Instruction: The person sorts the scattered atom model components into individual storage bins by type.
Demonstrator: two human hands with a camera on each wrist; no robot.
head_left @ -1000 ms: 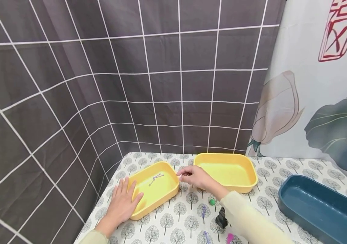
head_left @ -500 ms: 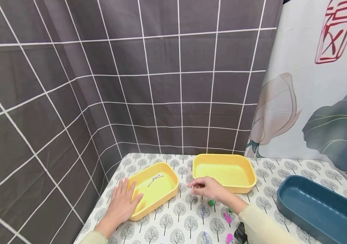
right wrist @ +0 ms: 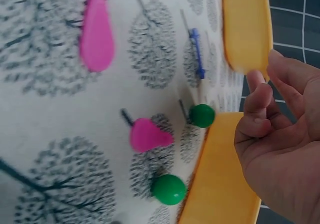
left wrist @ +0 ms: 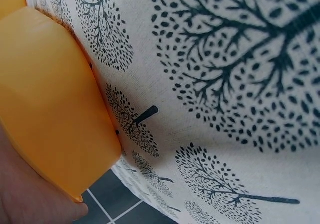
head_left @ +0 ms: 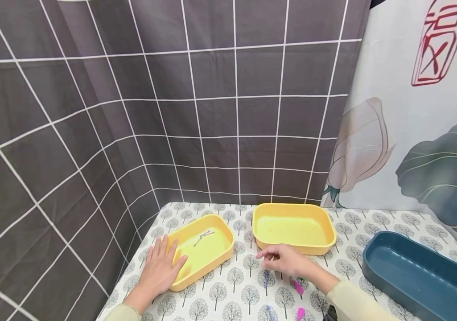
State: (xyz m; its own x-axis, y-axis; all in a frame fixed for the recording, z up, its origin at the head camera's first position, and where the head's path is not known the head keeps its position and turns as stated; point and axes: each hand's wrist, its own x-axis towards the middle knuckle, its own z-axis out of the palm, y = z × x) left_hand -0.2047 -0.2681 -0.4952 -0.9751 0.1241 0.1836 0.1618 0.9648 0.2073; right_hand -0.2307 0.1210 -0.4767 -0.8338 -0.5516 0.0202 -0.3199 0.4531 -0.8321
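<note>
Right hand (head_left: 282, 259) had drawn back near-right, half-curled, seemingly empty, putting it by loose pink pieces (head_left: 298, 287); left hand (head_left: 159, 266), spread wide, touched left tray (head_left: 208, 269), purple sticks (head_left: 205, 234) inside.

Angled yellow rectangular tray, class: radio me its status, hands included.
Left hand resting on angled yellow tray; right hand above tree-printed white cloth, holding nothing visible. Thin purple pieces inside tray. Pear-shaped pink piece outside it, seemingly not blocking.
</note>
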